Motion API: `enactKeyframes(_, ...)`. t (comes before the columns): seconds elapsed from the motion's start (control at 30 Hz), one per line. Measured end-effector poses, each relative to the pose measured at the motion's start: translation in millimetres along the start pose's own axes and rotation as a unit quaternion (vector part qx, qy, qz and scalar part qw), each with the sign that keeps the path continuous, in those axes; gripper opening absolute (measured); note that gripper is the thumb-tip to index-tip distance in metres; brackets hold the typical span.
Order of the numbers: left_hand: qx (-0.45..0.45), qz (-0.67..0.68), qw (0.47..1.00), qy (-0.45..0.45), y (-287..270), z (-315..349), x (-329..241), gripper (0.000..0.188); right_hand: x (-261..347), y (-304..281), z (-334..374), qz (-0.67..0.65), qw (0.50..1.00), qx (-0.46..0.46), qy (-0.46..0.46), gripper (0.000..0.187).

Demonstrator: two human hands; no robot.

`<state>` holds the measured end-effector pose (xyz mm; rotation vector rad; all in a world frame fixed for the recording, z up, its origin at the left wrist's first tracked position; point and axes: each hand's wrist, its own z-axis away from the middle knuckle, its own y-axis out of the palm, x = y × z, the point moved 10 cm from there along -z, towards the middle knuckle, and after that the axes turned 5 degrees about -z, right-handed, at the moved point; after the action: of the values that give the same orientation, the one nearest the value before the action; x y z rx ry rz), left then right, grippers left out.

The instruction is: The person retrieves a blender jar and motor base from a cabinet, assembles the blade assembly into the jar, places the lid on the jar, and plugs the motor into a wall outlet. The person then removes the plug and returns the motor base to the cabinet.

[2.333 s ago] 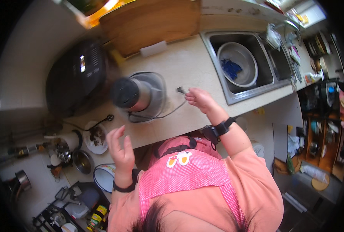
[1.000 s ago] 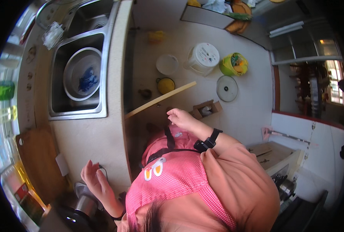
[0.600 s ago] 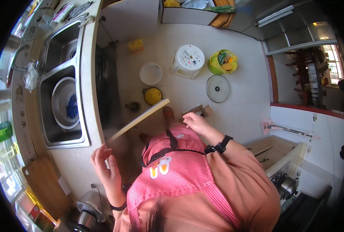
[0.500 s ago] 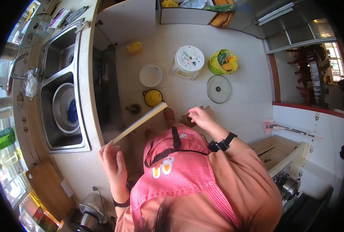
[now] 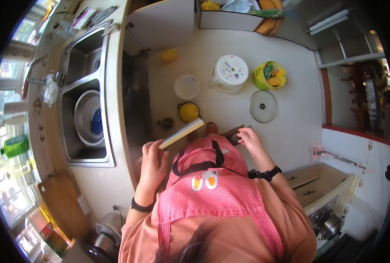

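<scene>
My left hand (image 5: pixel 153 162) is at the near end of a pale cabinet door (image 5: pixel 184 132) that stands open below the counter. Its fingers are apart and touch or nearly touch the door's edge; the exact contact is hard to tell. In front of the pink checked apron (image 5: pixel 212 193), my right hand (image 5: pixel 252 143) hovers with loosely bent fingers and nothing visible in them. Below it on the floor lies a brown cardboard piece (image 5: pixel 233 131), partly hidden by the hand and apron.
At left, the counter holds a double sink (image 5: pixel 109 144) with a metal basin (image 5: pixel 81 127). On the floor are a yellow pot (image 5: pixel 189 112), a white plate (image 5: pixel 187 87), a stool (image 5: pixel 231 70), a glass lid (image 5: pixel 269 109) and a green bin (image 5: pixel 260 79). Drawers (image 5: pixel 320 186) stand at right.
The whole view has shifted right. My left hand has moved forward and right, closer along the door's edge. My right hand has drifted right and slightly back toward me.
</scene>
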<state>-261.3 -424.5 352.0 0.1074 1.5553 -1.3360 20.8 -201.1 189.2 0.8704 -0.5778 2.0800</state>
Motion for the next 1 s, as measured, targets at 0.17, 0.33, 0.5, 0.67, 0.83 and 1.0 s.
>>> enactKeyframes(0.17,0.026,0.058,0.998,-0.019,5.4,-5.8,8.9,0.036,28.2,9.0,-10.2,0.034,0.999,0.006,-0.028,0.027)
enactKeyframes(0.33,-0.043,0.02,0.998,-0.032,-4.7,-9.7,19.5,0.034,68.3,18.5,-28.1,0.053,0.996,0.053,-0.052,0.028)
enactKeyframes(0.5,-0.013,0.04,0.997,-0.068,33.3,-37.7,17.7,0.035,83.2,-29.0,-37.5,0.059,0.997,0.03,-0.049,0.028)
enactKeyframes(0.67,-0.025,0.054,0.995,-0.076,71.9,-78.3,-16.0,0.037,74.6,-83.8,-71.3,0.064,0.996,0.044,0.04,0.026)
enactKeyframes(0.83,-0.044,0.032,0.985,-0.162,109.2,-110.2,-37.8,0.037,129.1,-102.5,-150.4,0.089,0.989,0.119,0.025,0.026)
enactKeyframes(1.0,-0.061,0.008,0.972,-0.228,135.5,-110.1,-44.6,0.037,198.8,-116.6,-202.5,0.136,0.98,0.145,-0.016,0.025)
